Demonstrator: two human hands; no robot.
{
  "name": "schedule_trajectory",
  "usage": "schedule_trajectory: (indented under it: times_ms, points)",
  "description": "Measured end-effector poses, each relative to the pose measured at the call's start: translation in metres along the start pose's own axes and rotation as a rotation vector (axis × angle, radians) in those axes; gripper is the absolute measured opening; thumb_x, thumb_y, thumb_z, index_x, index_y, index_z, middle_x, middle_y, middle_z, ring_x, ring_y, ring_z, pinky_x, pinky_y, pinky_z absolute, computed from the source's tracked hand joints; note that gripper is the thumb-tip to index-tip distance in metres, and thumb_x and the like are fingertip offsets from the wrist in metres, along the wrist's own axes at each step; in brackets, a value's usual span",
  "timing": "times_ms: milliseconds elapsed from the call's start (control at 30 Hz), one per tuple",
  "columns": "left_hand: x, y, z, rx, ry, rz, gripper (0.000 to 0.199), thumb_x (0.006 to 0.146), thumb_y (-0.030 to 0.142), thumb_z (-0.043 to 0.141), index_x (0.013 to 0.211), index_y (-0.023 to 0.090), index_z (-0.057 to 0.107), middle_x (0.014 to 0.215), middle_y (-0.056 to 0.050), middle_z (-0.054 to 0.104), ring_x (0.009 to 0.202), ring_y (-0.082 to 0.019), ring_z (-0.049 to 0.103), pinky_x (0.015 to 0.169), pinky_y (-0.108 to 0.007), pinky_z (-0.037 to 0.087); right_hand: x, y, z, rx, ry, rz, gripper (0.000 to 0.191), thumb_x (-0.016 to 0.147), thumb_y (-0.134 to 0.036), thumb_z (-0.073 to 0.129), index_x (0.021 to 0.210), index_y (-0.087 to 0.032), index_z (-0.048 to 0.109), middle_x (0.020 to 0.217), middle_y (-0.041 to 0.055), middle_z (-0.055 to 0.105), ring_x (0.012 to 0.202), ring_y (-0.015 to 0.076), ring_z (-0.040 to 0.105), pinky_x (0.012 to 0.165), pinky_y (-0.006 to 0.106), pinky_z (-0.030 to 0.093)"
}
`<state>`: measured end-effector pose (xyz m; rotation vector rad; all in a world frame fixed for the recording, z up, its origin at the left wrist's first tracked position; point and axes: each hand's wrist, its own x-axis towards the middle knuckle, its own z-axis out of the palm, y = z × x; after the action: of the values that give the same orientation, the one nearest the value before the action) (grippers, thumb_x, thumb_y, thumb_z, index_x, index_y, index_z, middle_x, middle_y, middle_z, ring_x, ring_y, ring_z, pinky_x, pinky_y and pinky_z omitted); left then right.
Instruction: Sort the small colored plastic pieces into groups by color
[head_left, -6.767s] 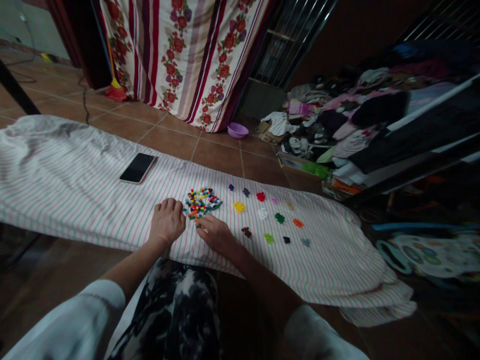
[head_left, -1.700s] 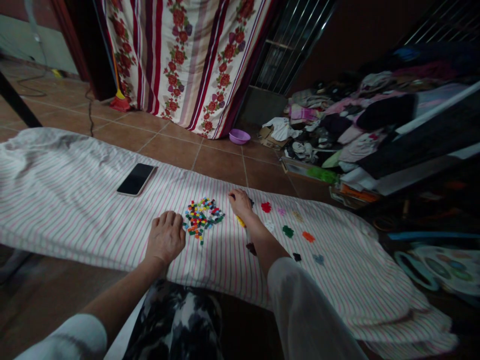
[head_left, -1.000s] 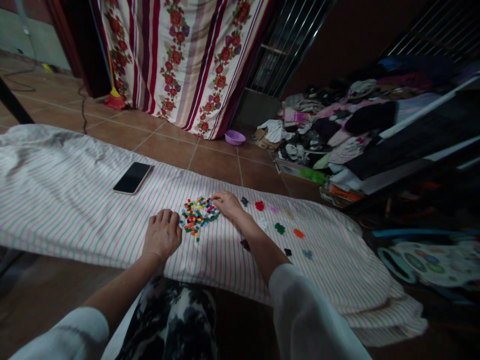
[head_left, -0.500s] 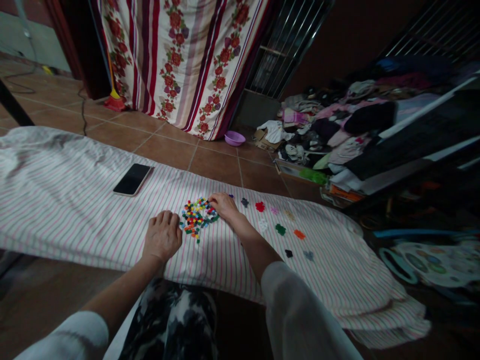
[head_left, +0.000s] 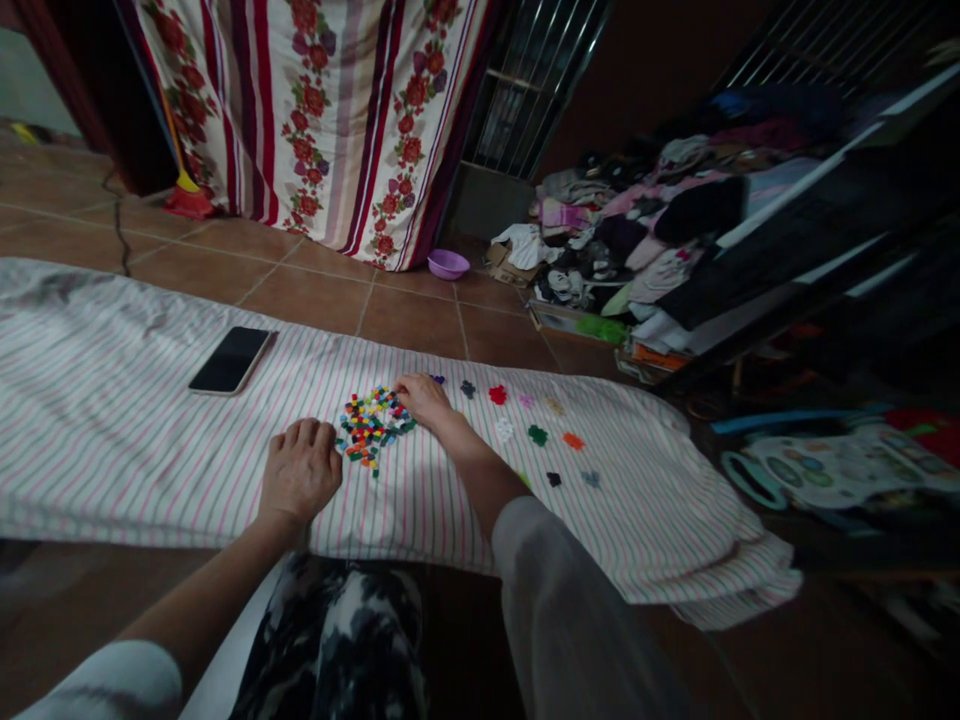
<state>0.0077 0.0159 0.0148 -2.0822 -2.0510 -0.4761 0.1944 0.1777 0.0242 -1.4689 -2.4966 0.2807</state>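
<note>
A loose pile of small multicoloured blocks (head_left: 369, 428) lies on the striped cloth (head_left: 420, 510). My right hand (head_left: 425, 401) is at the pile's upper right edge, thumb and fingertips drawn together and pointing down; whatever is between them is too small to make out. My left hand (head_left: 302, 468) rests palm down on the cloth, its fingertips beside the pile's left edge. Right of the pile are small groups sorted by colour, among them red (head_left: 497, 395), dark green (head_left: 537, 435), orange (head_left: 573, 440), white (head_left: 504, 430) and black blocks (head_left: 553, 479).
A phone (head_left: 231, 361) lies on the cloth to the left. Beyond the cloth's far edge, a purple basin (head_left: 448, 264) and a broom (head_left: 189, 200) stand on the tiled floor, with a heap of clothes (head_left: 637, 220) at the back right.
The view has shifted, so the phone, the blocks and both hands sit further left in the picture. My right hand stays at the pile's edge, and my left hand keeps its place.
</note>
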Motion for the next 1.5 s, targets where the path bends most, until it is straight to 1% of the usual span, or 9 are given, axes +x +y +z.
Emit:
schedule_trajectory:
  times_ms: [233, 500, 600, 700, 900, 1000, 1100, 1233, 1500]
  points:
    - [-0.001, 0.001, -0.002, 0.049, -0.022, -0.002, 0.029, 0.088, 0.028, 0.037, 0.104, 0.019, 0.059, 0.105, -0.011, 0.06, 0.097, -0.027, 0.052, 0.081, -0.04, 0.036, -0.003, -0.001, -0.001, 0.03, 0.031, -0.013, 0.021, 0.084, -0.016, 0.056, 0.096, -0.022, 0.072, 0.094, 0.0045, 0.069, 0.091, 0.0175, 0.06, 0.083, 0.025, 0.043]
    - [-0.002, 0.003, -0.005, 0.063, -0.047, -0.014, 0.032, 0.086, 0.029, 0.036, 0.105, 0.018, 0.06, 0.108, -0.012, 0.06, 0.098, -0.028, 0.053, 0.081, -0.04, 0.036, -0.017, 0.012, -0.009, 0.218, 0.231, 0.048, 0.02, 0.083, -0.014, 0.055, 0.094, -0.022, 0.069, 0.096, 0.0015, 0.069, 0.093, 0.0152, 0.061, 0.088, 0.025, 0.045]
    - [-0.002, 0.004, -0.007, 0.076, -0.047, -0.017, 0.031, 0.086, 0.03, 0.036, 0.104, 0.018, 0.059, 0.109, -0.011, 0.06, 0.099, -0.027, 0.053, 0.081, -0.039, 0.036, -0.04, 0.025, -0.018, 0.304, 0.295, 0.119, 0.022, 0.082, -0.013, 0.053, 0.095, -0.022, 0.067, 0.099, 0.0012, 0.069, 0.092, 0.0137, 0.062, 0.084, 0.023, 0.048]
    - [-0.003, 0.005, -0.009, 0.085, -0.058, -0.021, 0.031, 0.086, 0.031, 0.036, 0.105, 0.019, 0.059, 0.109, -0.011, 0.061, 0.1, -0.028, 0.054, 0.08, -0.039, 0.037, -0.078, 0.048, -0.03, 0.35, 0.382, 0.191, 0.024, 0.084, -0.015, 0.048, 0.099, -0.021, 0.066, 0.101, 0.0033, 0.069, 0.093, 0.0134, 0.063, 0.08, 0.022, 0.05]
    - [-0.004, 0.004, -0.011, 0.064, -0.041, -0.009, 0.033, 0.087, 0.03, 0.035, 0.104, 0.017, 0.059, 0.106, -0.013, 0.061, 0.098, -0.03, 0.055, 0.079, -0.041, 0.039, -0.175, 0.119, -0.062, 0.166, 0.641, 0.457, 0.025, 0.08, -0.021, 0.047, 0.095, -0.018, 0.067, 0.099, 0.0086, 0.07, 0.095, 0.0191, 0.062, 0.088, 0.031, 0.049]
    - [-0.004, 0.003, -0.01, 0.058, -0.03, -0.001, 0.033, 0.087, 0.03, 0.035, 0.103, 0.017, 0.06, 0.105, -0.014, 0.061, 0.098, -0.031, 0.056, 0.079, -0.043, 0.04, -0.22, 0.151, -0.072, 0.063, 0.678, 0.602, 0.028, 0.08, -0.024, 0.045, 0.093, -0.017, 0.068, 0.097, 0.0107, 0.07, 0.092, 0.0218, 0.063, 0.089, 0.036, 0.048]
    - [-0.004, 0.003, -0.009, 0.061, -0.024, 0.005, 0.033, 0.087, 0.03, 0.035, 0.103, 0.016, 0.06, 0.105, -0.014, 0.061, 0.097, -0.031, 0.056, 0.08, -0.043, 0.039, -0.252, 0.172, -0.071, -0.002, 0.664, 0.679, 0.03, 0.079, -0.027, 0.044, 0.093, -0.018, 0.069, 0.094, 0.0111, 0.072, 0.088, 0.0233, 0.064, 0.088, 0.039, 0.047]
    - [-0.005, 0.003, -0.007, 0.081, -0.031, 0.003, 0.034, 0.088, 0.03, 0.033, 0.104, 0.016, 0.06, 0.107, -0.013, 0.061, 0.098, -0.03, 0.055, 0.079, -0.042, 0.039, -0.268, 0.188, -0.061, 0.015, 0.632, 0.693, 0.032, 0.077, -0.031, 0.044, 0.09, -0.017, 0.07, 0.091, 0.0105, 0.073, 0.084, 0.0231, 0.065, 0.086, 0.038, 0.048]
    - [-0.004, 0.003, -0.006, 0.095, -0.045, -0.012, 0.033, 0.089, 0.031, 0.034, 0.105, 0.018, 0.059, 0.108, -0.011, 0.062, 0.099, -0.029, 0.055, 0.079, -0.041, 0.037, -0.262, 0.196, -0.041, -0.059, 0.623, 0.566, 0.032, 0.075, -0.027, 0.042, 0.086, -0.017, 0.071, 0.089, 0.0107, 0.073, 0.085, 0.0236, 0.065, 0.089, 0.039, 0.047]
